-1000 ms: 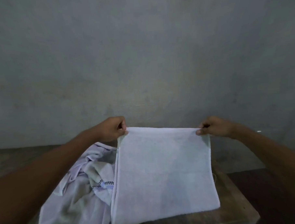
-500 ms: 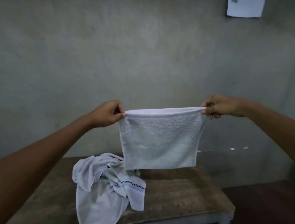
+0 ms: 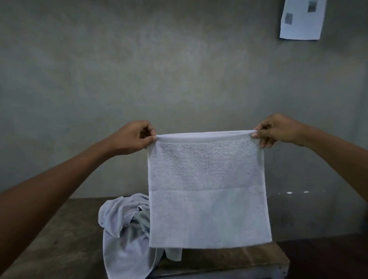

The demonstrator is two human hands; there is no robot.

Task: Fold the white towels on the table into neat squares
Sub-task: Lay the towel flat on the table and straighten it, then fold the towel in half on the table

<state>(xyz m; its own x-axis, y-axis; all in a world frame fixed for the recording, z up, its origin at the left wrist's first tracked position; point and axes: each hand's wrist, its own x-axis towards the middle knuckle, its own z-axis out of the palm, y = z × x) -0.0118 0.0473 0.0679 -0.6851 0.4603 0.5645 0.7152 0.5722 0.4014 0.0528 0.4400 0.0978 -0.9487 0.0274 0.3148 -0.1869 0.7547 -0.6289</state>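
Observation:
A white towel [image 3: 207, 193] hangs flat in the air above the wooden table [image 3: 63, 246], stretched between both hands. My left hand [image 3: 132, 138] pinches its upper left corner and my right hand [image 3: 276, 130] pinches its upper right corner. The top edge is taut and level, and the bottom edge hangs just above the table's front. A faint horizontal line crosses the towel's middle. Behind it on the table lies a crumpled heap of white towels [image 3: 124, 237], partly hidden, with one part draped over the front edge.
A bare grey wall [image 3: 175, 66] stands close behind the table. A sheet of paper [image 3: 302, 14] is stuck on the wall at the upper right. Dark floor [image 3: 331, 259] lies to the right of the table's right edge.
Both hands lifted the towel clear of the table and hold it upright. It now hangs longer than half a second ago, and the view has tilted up toward the wall.

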